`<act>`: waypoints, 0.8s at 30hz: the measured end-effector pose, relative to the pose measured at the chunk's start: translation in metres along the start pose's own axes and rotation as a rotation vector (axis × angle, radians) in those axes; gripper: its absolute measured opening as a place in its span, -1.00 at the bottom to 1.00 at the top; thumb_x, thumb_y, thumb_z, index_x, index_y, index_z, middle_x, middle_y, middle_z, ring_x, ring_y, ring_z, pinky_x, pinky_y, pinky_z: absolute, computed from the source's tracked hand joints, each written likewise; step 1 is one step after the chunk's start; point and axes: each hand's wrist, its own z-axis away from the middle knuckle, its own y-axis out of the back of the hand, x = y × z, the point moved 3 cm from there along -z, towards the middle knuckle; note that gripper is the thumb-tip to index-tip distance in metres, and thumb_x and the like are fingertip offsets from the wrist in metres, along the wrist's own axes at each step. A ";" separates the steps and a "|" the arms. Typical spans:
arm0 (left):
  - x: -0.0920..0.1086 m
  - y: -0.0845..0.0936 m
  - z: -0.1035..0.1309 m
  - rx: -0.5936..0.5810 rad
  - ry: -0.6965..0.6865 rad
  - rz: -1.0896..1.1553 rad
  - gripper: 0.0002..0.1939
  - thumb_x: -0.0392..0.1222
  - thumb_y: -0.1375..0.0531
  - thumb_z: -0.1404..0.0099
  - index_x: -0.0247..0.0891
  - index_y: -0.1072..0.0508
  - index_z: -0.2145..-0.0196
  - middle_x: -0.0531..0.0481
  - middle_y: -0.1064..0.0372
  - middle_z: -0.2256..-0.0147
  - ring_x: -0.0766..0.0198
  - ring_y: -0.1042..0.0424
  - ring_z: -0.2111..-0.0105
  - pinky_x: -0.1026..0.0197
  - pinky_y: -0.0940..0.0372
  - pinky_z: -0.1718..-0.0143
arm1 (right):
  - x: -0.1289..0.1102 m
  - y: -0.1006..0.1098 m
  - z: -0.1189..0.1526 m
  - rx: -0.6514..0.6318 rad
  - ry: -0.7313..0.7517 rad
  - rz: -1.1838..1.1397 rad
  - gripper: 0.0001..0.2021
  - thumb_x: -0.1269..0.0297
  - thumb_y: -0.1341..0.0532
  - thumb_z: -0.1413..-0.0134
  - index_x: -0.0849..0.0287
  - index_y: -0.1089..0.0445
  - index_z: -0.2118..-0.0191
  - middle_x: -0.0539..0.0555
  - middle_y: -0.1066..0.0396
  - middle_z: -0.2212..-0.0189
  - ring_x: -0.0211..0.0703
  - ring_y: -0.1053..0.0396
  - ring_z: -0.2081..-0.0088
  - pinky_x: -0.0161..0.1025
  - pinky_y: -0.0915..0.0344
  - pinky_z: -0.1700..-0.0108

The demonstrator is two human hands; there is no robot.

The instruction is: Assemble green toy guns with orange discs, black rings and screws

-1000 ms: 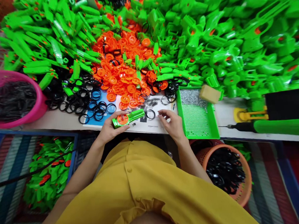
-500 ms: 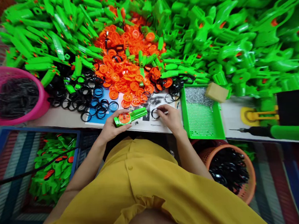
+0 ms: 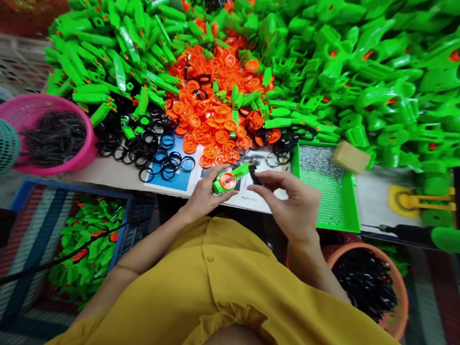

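Observation:
In my left hand (image 3: 203,199) is a green plastic toy part (image 3: 241,170) with a round orange disc (image 3: 227,181) set in its wide end. Its narrow end points right, toward my right hand (image 3: 293,202). Between thumb and fingers of that hand I pinch a black ring (image 3: 254,175), seen nearly edge-on at the tip of the green part. Whether ring and tip touch, I cannot tell. Loose black rings (image 3: 170,163) and a heap of orange discs (image 3: 214,116) lie just beyond my hands.
Green toy bodies (image 3: 383,51) are heaped at the back. A green tray (image 3: 350,206) holds small metal pieces, a tan block (image 3: 350,158) on its rim. A screwdriver-like tool (image 3: 451,241) lies right. Pink basket (image 3: 89,140), blue crate (image 3: 125,216) and orange basket (image 3: 401,292) surround the table.
My right hand has lifted the black ring off the table paper and brought it to the green part's narrow end. The whole view has shifted, with things lying further right.

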 end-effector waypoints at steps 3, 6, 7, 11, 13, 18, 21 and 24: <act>-0.004 -0.007 0.001 0.011 -0.011 -0.011 -0.36 -0.12 -0.34 -0.19 -0.21 -0.27 -0.18 -0.17 -0.37 -0.13 0.08 -0.45 -0.03 0.14 -0.34 -0.06 | -0.017 -0.016 0.008 -0.066 0.126 0.104 -0.87 0.18 -0.28 -0.22 0.01 -0.54 0.16 0.05 -0.57 0.33 -0.12 -0.49 0.35 -0.13 -0.45 0.25; -0.007 -0.011 0.003 0.023 -0.035 -0.028 -0.36 -0.21 -0.29 -0.20 -0.19 -0.23 -0.21 -0.14 -0.36 -0.14 0.09 -0.42 -0.08 0.12 -0.33 -0.10 | -0.020 -0.035 0.011 -0.123 0.178 0.197 -0.85 0.22 -0.22 -0.27 0.03 -0.54 0.13 0.07 -0.57 0.34 -0.07 -0.50 0.31 -0.11 -0.44 0.22; -0.008 -0.012 0.003 0.027 -0.045 -0.025 -0.37 -0.23 -0.27 -0.21 -0.18 -0.23 -0.22 -0.14 -0.37 -0.14 0.10 -0.42 -0.08 0.12 -0.33 -0.10 | -0.020 -0.040 0.011 -0.136 0.185 0.219 -0.84 0.23 -0.21 -0.28 0.04 -0.54 0.13 0.07 -0.57 0.34 -0.07 -0.50 0.30 -0.11 -0.43 0.22; -0.009 -0.013 0.003 0.022 -0.051 0.019 -0.40 -0.18 -0.27 -0.24 -0.19 -0.24 -0.21 -0.16 -0.36 -0.14 0.12 -0.44 -0.06 0.15 -0.35 -0.06 | -0.021 -0.042 0.008 -0.155 0.160 0.169 -0.82 0.19 -0.20 -0.29 0.05 -0.53 0.12 0.06 -0.56 0.33 -0.13 -0.48 0.34 -0.17 -0.43 0.25; -0.009 -0.012 0.001 0.023 -0.051 0.052 -0.41 -0.07 -0.30 -0.24 -0.20 -0.28 -0.18 -0.17 -0.35 -0.14 0.09 -0.42 -0.09 0.14 -0.33 -0.10 | -0.018 -0.033 0.002 -0.150 0.121 0.112 -0.79 0.11 -0.22 -0.27 0.03 -0.53 0.11 0.07 -0.53 0.31 -0.14 -0.46 0.35 -0.18 -0.44 0.25; -0.012 -0.004 -0.001 -0.014 -0.046 0.186 -0.29 0.08 -0.36 -0.19 -0.20 -0.23 -0.19 -0.20 -0.30 -0.17 0.03 -0.37 -0.14 0.05 -0.28 -0.18 | 0.002 -0.018 -0.020 -0.337 0.260 0.103 -0.47 -0.16 -0.29 -0.08 0.00 -0.45 -0.10 0.18 -0.43 0.01 0.05 -0.38 -0.03 0.01 -0.34 -0.07; -0.016 -0.001 -0.002 -0.062 -0.026 0.225 -0.23 0.06 -0.37 -0.17 -0.18 -0.17 -0.23 -0.22 -0.24 -0.21 0.00 -0.38 -0.14 0.00 -0.28 -0.18 | 0.013 -0.024 -0.028 -0.499 0.351 0.134 -0.41 -0.19 -0.26 -0.09 -0.03 -0.39 -0.17 0.19 -0.37 -0.10 0.10 -0.28 -0.14 0.08 -0.22 -0.16; -0.020 0.002 -0.001 -0.108 -0.020 0.233 -0.22 0.02 -0.37 -0.15 -0.18 -0.18 -0.23 -0.22 -0.21 -0.23 -0.04 -0.35 -0.17 -0.02 -0.24 -0.22 | 0.019 -0.033 -0.032 -0.570 0.364 0.184 -0.42 -0.19 -0.24 -0.12 -0.08 -0.36 -0.20 0.17 -0.37 -0.12 0.14 -0.25 -0.16 0.11 -0.16 -0.16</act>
